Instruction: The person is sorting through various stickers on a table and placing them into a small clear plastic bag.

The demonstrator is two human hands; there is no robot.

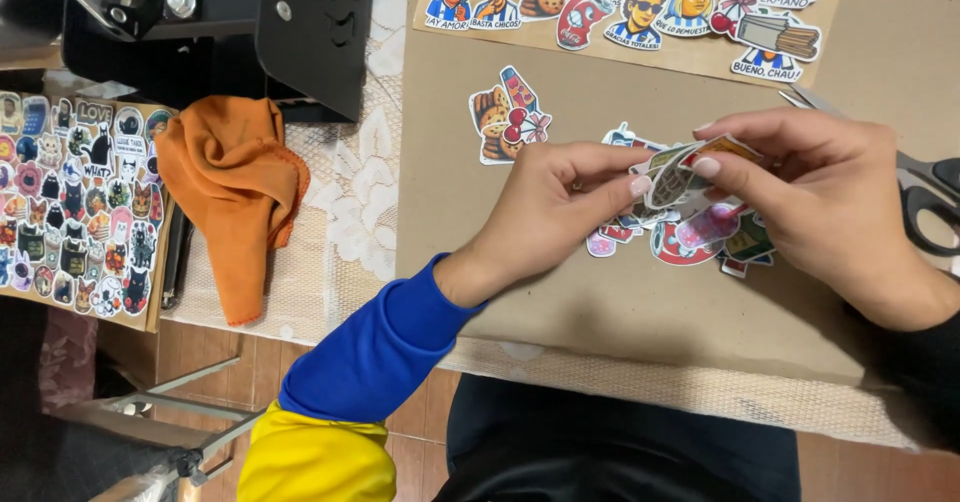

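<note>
Cardboard sheet point(640, 312) on lace tablecloth point(350, 202). Loose sticker pile point(690, 232) at sheet centre, beneath both hands; cookie sticker point(505, 117) left of pile. Sticker row point(640, 2) along far edge. Scissors point(925, 192) right of pile. Cloth point(235, 192) left of sheet; sticker board point(75, 202) further left; machine point(230, 22) behind cloth.

A brown cardboard sheet point(620, 312) lies over a white lace tablecloth point(350, 192) that covers the table. Below the table edge shows a floor of reddish wooden boards point(215, 347). A black metal machine point(250, 32) stands at the top left, with an orange cloth point(235, 187) crumpled just beside it. Thin metal legs point(190, 412) stand on the floor at the lower left. The light is even and warm.
</note>
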